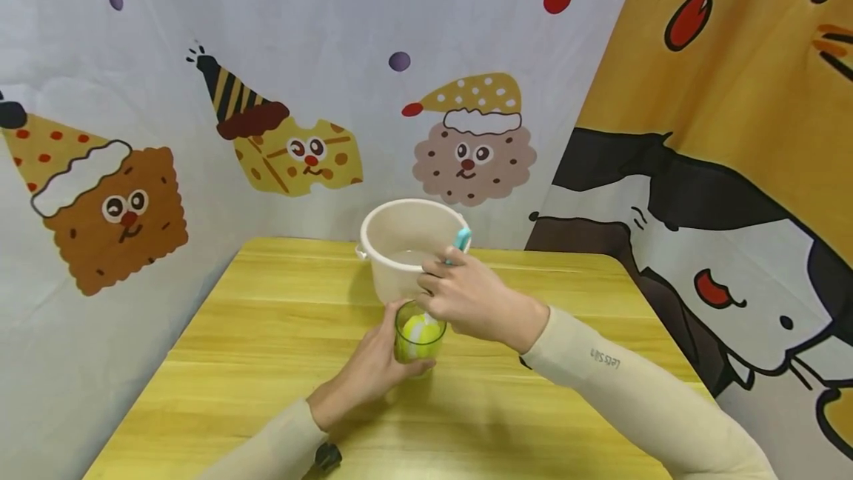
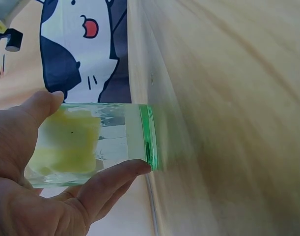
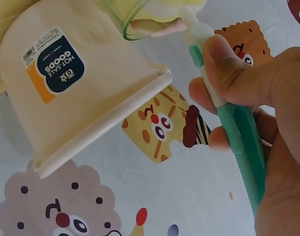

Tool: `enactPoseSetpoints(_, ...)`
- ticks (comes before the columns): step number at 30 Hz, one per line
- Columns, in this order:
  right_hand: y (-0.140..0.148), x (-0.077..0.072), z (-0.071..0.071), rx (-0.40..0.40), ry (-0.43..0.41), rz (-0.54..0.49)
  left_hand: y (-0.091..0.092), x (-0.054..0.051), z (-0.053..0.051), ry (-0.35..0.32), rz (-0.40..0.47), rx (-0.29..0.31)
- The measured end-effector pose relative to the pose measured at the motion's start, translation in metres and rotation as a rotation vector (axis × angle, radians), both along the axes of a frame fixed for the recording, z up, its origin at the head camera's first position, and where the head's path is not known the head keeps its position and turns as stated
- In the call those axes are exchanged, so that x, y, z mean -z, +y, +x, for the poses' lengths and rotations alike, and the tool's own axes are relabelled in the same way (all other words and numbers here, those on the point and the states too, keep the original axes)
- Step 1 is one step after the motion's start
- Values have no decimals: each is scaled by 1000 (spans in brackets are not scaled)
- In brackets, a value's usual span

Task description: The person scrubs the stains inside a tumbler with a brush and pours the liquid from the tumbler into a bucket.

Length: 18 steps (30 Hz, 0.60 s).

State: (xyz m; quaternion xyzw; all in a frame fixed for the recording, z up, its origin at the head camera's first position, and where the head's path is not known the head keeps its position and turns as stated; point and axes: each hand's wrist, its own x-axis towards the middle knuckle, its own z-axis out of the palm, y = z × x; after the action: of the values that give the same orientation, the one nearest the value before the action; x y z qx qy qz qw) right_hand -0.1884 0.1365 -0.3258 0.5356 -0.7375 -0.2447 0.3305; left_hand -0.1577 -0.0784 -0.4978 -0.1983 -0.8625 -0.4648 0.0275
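Observation:
A clear green-tinted glass (image 1: 420,350) stands on the wooden table, a yellow-and-white sponge head (image 1: 423,329) inside its upper part. My left hand (image 1: 373,365) grips the glass, thumb on one side and fingers on the other; in the left wrist view the glass base (image 2: 149,137) meets the tabletop. My right hand (image 1: 466,293) holds a teal-and-white handle (image 1: 461,238), which leads down to the sponge. Thumb and fingers wrap the handle (image 3: 231,128) in the right wrist view, with its white neck at the glass mouth.
Just behind the glass is a cream bucket (image 1: 393,280), its label (image 3: 59,69) seen in the right wrist view. The wooden table (image 1: 266,332) ends at a curtain (image 1: 320,43) printed with cartoon figures.

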Motion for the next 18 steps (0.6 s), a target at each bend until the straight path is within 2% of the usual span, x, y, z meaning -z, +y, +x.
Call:
enactPoseSetpoints(10, 7, 11, -3, 13, 1, -74, 1, 1, 1, -4, -1, -3)
enactPoseSetpoints(18, 7, 13, -4, 36, -12, -74, 0, 0, 1, 1, 12, 4)
